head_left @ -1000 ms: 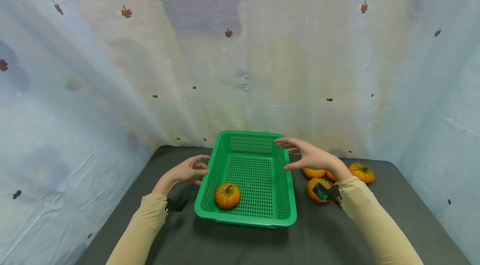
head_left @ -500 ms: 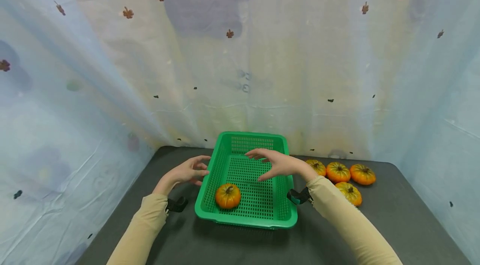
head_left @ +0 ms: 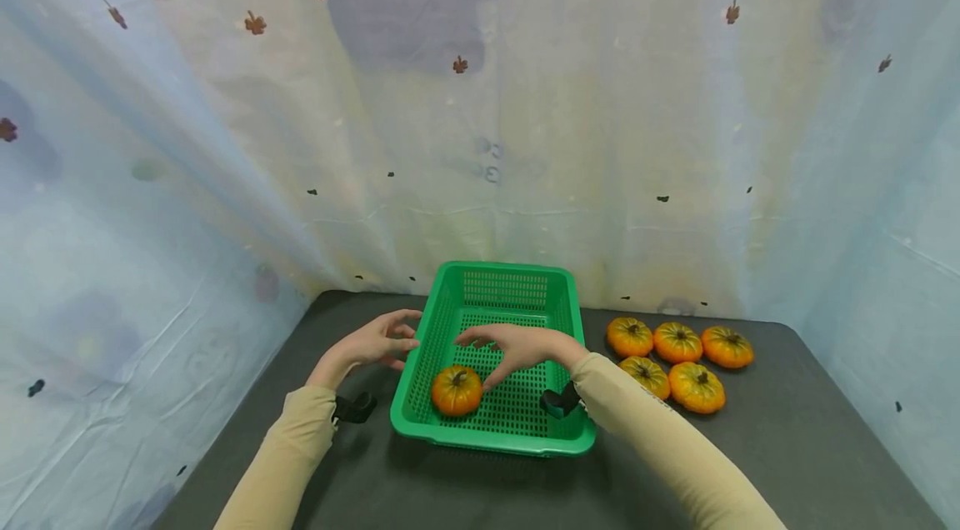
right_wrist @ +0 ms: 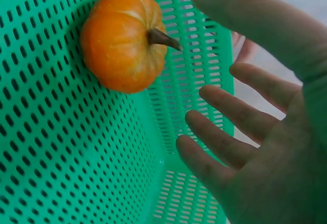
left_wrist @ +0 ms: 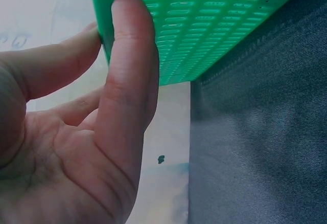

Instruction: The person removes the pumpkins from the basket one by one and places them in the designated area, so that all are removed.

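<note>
In the head view, a small orange pumpkin (head_left: 457,391) with a short stem lies in the near left part of a green perforated plastic basket (head_left: 492,442). My left hand (head_left: 371,342) is at the basket's left side. The left wrist view shows its thumb and fingers (left_wrist: 130,55) pinching the rim. My right hand (head_left: 517,347) hovers inside the basket, beside and above the pumpkin, fingers spread and the palm holding nothing. From the right wrist, the pumpkin (right_wrist: 125,42) appears a short way off the fingertips, its brown stem pointing toward the hand.
Several more pumpkins (head_left: 677,342) lie grouped on the dark table (head_left: 757,447), right of the basket. A pale patterned curtain (head_left: 540,138) hangs behind the table and along both sides.
My right hand has moved left and down from the basket's right rim to beside the pumpkin inside, uncovering the pumpkins on the right. My left hand and the basket have stayed put.
</note>
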Available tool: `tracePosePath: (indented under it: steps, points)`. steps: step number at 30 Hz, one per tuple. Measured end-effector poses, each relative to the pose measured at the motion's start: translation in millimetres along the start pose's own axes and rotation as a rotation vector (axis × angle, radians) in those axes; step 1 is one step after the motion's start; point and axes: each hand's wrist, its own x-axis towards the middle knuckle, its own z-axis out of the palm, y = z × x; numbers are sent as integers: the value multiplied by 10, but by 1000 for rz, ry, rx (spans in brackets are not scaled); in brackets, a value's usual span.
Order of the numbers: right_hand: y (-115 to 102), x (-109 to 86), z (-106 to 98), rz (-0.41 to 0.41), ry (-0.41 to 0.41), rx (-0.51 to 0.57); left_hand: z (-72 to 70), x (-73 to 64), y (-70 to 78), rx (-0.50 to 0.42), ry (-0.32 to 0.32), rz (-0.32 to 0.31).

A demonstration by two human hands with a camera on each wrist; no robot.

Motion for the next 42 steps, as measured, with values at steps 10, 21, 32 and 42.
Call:
tracePosePath:
  steps: [10, 21, 32, 42]
  points:
    - [17, 144, 117, 4, -53, 15, -13, 14, -17, -10, -4, 0]
    - [79, 281, 220, 78, -80, -54, -14, 18, -23, -3, -5, -3]
    - [135, 349, 320, 55, -81, -113, -10, 9, -20, 12, -3, 4]
    - [161, 394, 357, 75, -74, -156, -11, 3, -6, 16, -6, 7]
